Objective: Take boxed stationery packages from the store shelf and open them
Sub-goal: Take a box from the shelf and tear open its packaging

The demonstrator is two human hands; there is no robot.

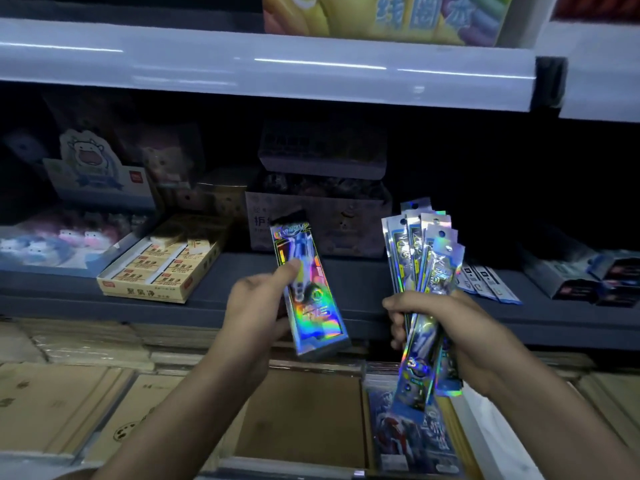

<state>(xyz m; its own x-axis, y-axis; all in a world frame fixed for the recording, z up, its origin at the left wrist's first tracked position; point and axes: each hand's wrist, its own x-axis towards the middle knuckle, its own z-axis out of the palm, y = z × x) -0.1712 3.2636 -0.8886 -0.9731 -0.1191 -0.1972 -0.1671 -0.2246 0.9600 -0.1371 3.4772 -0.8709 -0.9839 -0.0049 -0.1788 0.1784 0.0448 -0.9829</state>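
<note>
Left hand (254,306): box (310,289); right hand (446,327): packets (427,251)

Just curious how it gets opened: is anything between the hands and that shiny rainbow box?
Nothing visible: the left hand grips the long holographic cardboard box. The right hand holds a fan of shiny foil packets.

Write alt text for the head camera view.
A person's left hand holds a long holographic cardboard box while the right hand grips a fanned bundle of slim holographic foil packets, before a dim store shelf holding a yellow eraser tray.
</note>
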